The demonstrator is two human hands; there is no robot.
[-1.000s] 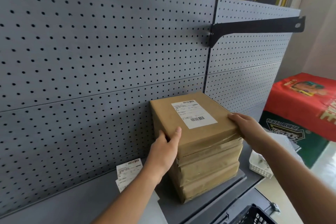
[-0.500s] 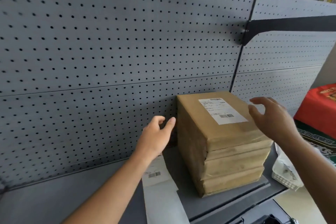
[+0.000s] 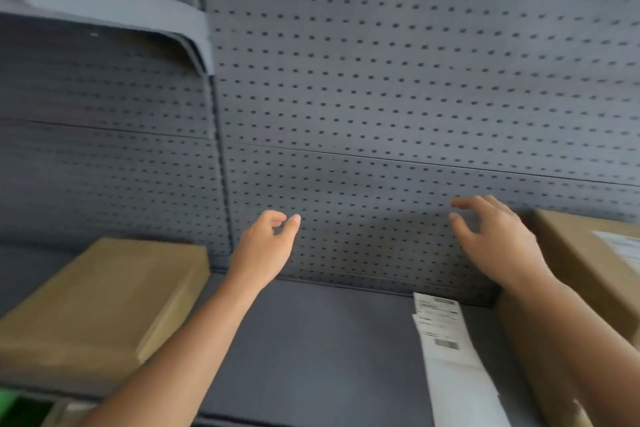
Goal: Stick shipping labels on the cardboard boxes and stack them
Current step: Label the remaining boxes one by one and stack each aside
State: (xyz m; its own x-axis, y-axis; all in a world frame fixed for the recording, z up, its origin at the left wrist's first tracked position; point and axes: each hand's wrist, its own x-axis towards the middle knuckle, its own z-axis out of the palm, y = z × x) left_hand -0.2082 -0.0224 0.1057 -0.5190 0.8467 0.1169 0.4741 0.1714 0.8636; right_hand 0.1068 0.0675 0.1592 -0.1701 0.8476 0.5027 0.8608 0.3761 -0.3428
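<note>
The stack of labelled cardboard boxes [image 3: 585, 263] stands at the right edge of the grey shelf, its top box carrying a white label. A plain cardboard box [image 3: 100, 302] without a visible label lies at the left. A strip of shipping labels [image 3: 446, 343] lies flat on the shelf next to the stack. My left hand [image 3: 266, 250] hovers mid-shelf, fingers loosely curled and holding nothing. My right hand [image 3: 495, 243] hangs in the air just left of the stack, fingers spread, touching nothing. The view is blurred by motion.
A grey pegboard wall [image 3: 381, 97] backs the grey shelf [image 3: 311, 350]. An upper shelf bracket [image 3: 114, 7] juts out at the top left. Something green [image 3: 14, 409] shows at the bottom left corner.
Both hands let go of the top box of the stack and moved left. The view swung left, so the stack slid to the right edge and the plain box came into sight.
</note>
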